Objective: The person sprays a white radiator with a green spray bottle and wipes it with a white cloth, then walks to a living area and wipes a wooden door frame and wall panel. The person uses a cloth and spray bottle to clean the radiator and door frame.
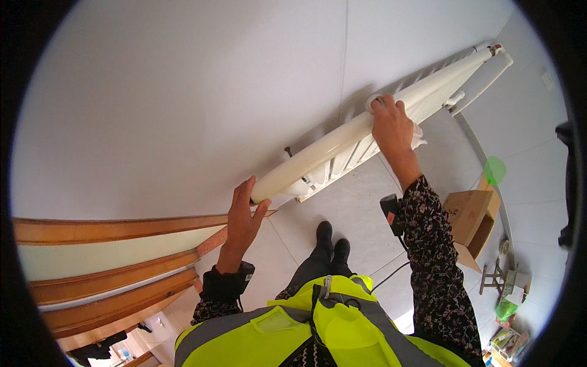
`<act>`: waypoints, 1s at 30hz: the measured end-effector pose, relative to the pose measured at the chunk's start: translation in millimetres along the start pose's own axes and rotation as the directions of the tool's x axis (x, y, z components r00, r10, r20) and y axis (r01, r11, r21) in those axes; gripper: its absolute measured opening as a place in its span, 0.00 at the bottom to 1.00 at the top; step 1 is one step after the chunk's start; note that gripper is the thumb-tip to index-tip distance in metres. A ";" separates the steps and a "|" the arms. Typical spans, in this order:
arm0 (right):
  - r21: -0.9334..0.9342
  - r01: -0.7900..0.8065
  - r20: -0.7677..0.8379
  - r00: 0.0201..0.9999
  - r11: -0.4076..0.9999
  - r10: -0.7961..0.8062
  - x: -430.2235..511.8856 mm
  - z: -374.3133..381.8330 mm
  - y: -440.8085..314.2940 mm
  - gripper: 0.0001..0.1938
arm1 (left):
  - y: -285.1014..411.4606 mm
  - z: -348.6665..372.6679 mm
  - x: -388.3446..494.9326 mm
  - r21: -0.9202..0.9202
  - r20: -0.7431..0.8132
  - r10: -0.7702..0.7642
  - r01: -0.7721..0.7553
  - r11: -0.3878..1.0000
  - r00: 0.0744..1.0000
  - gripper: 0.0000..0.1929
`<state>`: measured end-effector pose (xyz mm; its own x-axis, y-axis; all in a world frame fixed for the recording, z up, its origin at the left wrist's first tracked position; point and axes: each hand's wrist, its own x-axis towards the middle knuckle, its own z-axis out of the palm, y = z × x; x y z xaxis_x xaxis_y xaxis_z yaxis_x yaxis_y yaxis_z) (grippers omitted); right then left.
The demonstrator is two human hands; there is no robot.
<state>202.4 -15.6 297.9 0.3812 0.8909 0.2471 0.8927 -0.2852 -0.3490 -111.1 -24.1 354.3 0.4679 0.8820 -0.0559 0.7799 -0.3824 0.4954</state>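
A white panel radiator (321, 151) runs diagonally along the wall, its rounded top tube uppermost. My left hand (244, 215) cups the near end of that tube, thumb on the room side and fingers towards the wall. Farther along, my right hand (392, 124) presses a white cloth (417, 137) onto the top of the tube. Parts of the cloth show on both sides of this hand; the rest is hidden beneath it.
Wood-trimmed door frame (114, 229) stands at the left. White pipes (486, 85) join the radiator's far end. An opened cardboard box (472, 220), a green round object (495, 170) and a small wooden stool (493, 277) are at the right. A metal bolt (288, 150) sticks out behind the radiator.
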 end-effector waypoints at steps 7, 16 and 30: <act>0.121 0.112 0.174 0.976 0.986 -0.132 58.3 40.2 28.0 0.11 | 79.7 85.0 116.3 -0.171 -0.032 -0.106 0.099 0.980 0.994 0.25; 0.594 0.050 0.279 0.924 0.803 -0.264 83.4 26.6 77.5 0.14 | 152.9 151.1 244.6 -0.237 -0.172 -0.144 0.101 0.966 0.975 0.18; 0.864 0.167 -0.131 0.986 0.475 -0.107 158.1 54.3 194.8 0.13 | 280.7 188.9 386.5 -0.357 -0.047 -0.123 0.099 0.929 0.991 0.14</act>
<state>423.5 88.8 219.9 0.3113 0.8623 0.3995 0.2796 0.3187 -0.9057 367.2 157.3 308.1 0.3481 0.9344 -0.0757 0.6225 -0.1700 0.7639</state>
